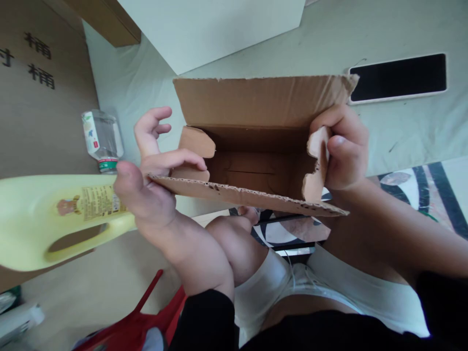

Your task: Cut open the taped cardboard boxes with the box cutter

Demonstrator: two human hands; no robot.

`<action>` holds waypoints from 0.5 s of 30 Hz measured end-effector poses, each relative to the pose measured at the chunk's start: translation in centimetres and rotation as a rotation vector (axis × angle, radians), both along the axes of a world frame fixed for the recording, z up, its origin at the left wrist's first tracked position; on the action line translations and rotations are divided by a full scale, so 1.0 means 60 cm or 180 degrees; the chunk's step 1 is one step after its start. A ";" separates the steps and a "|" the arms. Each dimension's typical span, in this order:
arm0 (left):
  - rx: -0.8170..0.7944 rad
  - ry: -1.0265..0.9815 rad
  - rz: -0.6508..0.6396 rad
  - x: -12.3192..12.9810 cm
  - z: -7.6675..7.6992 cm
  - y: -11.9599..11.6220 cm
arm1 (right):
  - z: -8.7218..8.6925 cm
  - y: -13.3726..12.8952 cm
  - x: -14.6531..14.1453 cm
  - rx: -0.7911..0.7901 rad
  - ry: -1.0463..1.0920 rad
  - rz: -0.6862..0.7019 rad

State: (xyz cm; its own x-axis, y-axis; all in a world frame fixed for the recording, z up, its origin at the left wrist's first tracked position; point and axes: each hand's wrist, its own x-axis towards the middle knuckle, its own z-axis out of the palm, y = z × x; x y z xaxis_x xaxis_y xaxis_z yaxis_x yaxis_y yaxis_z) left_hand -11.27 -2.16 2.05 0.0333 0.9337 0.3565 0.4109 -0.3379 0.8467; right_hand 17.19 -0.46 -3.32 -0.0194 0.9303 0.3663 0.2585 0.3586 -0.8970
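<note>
An open cardboard box (248, 163) is held up in front of me, its inside facing me and nothing visible in it. Its long far flap and long near flap are folded outward. My left hand (155, 185) is at the left end, one finger lying over the short left flap and the palm by the near flap's corner; its thumb points up and other fingers curl loosely. My right hand (345, 146) grips the right end, with the thumb against the torn short flap and the fingers partly hidden behind it.
A yellow jug-like bottle (32, 209) lies left beside a clear plastic bottle (104, 139) with a green cap. A phone (398, 78) rests at upper right on the pale cloth. A white panel (219, 29), large printed carton (44, 112) and red chair-like object (146, 317) are around.
</note>
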 end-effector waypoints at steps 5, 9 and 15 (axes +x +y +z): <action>0.0012 -0.0255 0.0106 0.004 0.002 0.004 | -0.002 0.006 -0.006 0.0211 0.0549 0.0062; 0.0098 -0.0517 0.0073 0.008 0.002 0.007 | -0.005 0.009 -0.005 0.0368 0.0630 0.0222; -0.0019 -0.0351 -0.0077 -0.013 -0.014 0.015 | -0.004 0.010 -0.005 0.0396 0.0617 0.0254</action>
